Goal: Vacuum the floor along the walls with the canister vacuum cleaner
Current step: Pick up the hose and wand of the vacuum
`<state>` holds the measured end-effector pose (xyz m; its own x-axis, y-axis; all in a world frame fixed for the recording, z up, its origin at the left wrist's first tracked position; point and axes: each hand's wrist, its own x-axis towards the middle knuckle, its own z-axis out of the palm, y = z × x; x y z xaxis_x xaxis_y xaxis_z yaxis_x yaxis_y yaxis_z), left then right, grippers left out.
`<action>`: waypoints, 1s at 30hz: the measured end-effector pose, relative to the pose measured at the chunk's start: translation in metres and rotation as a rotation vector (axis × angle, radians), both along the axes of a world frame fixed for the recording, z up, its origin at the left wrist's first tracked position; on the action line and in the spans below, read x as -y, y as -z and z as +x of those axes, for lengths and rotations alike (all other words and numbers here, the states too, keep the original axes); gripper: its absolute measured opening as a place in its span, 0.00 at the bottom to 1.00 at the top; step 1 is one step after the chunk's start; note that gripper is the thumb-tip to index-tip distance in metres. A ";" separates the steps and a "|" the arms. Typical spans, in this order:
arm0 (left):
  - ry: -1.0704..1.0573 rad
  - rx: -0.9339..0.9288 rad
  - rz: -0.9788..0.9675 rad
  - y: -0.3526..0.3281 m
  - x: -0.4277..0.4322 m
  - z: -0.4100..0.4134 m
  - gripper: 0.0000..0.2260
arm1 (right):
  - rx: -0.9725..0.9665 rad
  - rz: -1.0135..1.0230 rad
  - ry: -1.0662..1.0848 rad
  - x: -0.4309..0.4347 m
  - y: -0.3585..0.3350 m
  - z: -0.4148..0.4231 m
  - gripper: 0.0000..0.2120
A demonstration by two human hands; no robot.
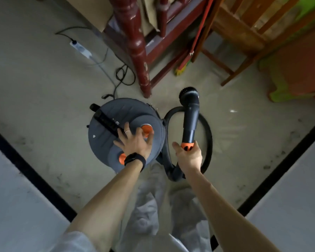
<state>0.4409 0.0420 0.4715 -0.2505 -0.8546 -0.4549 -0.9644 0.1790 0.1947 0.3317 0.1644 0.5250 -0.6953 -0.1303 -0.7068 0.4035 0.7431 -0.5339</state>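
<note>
The grey canister vacuum cleaner (115,111) stands on the concrete floor (44,106), just ahead of the person's legs and near a red wooden post (135,42). Left hand (135,142) lies over its lid, fingers spread and relaxed, tips at the orange knob (147,128). Right hand (190,158) has its fingers curled round the orange-collared black wand (190,119), with the round brush (188,92) pointing forward. The label (117,122) on the carry handle is too small to read.
</note>
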 end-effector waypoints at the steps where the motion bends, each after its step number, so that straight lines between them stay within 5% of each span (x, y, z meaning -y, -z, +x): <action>1: -0.023 -0.002 -0.038 0.005 -0.002 -0.003 0.22 | -0.004 0.002 -0.027 0.008 0.008 -0.002 0.14; 14: -0.057 -0.114 -0.444 0.053 -0.009 -0.003 0.14 | 0.073 0.068 -0.271 0.046 0.085 0.013 0.21; 24: -0.022 -0.360 -0.360 0.028 -0.015 0.044 0.14 | 0.044 0.073 -0.312 0.042 0.089 0.011 0.20; 30: -0.198 -0.248 -0.302 0.018 -0.039 0.112 0.18 | -0.003 0.036 -0.340 0.055 0.084 0.035 0.18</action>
